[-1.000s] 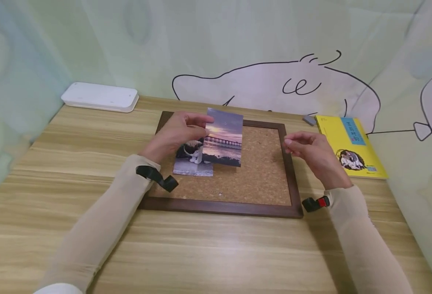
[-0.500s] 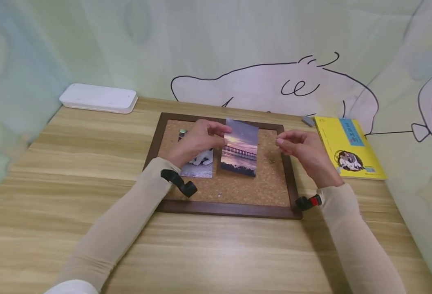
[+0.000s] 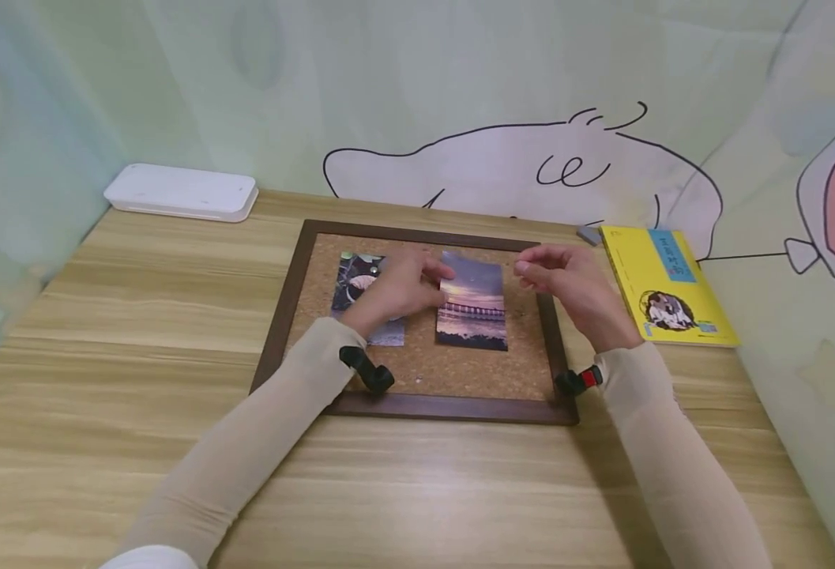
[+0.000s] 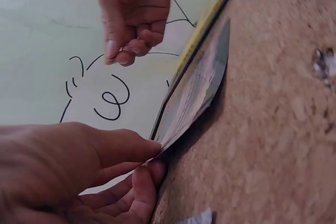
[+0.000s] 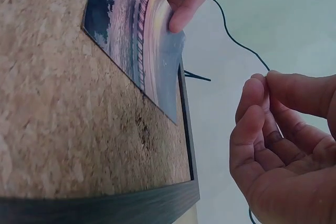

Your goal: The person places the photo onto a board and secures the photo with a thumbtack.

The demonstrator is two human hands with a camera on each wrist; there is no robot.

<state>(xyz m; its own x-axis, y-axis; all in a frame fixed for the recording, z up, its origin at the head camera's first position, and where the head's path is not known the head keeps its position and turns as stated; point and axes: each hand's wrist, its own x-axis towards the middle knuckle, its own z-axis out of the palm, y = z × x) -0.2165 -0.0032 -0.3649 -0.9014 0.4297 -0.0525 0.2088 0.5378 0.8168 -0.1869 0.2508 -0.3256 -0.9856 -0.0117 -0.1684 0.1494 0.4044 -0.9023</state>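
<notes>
A brown-framed cork board (image 3: 484, 375) lies on the table. My left hand (image 3: 403, 286) pinches the left edge of a sunset pier photo (image 3: 472, 308) between thumb and fingers. The photo sits close over the cork and bows in both wrist views. A second photo (image 3: 349, 296), of an animal, lies on the board at left, partly behind my left hand, with a small shiny spot near its top. My right hand (image 3: 572, 286) hovers over the board's right side, thumb and fingertips meeting; whether a tiny thing is between them I cannot tell.
A small shiny silver bit (image 3: 419, 379) is on the cork near the front. Right of the board lie a yellow book (image 3: 655, 304) and a small grey block (image 3: 588, 235). A white case (image 3: 182, 192) stands back left. Patterned curtain hangs behind the table.
My left hand has moved right and down with the sunset photo, from over the animal photo to the board's right half. My right hand has shifted slightly left.
</notes>
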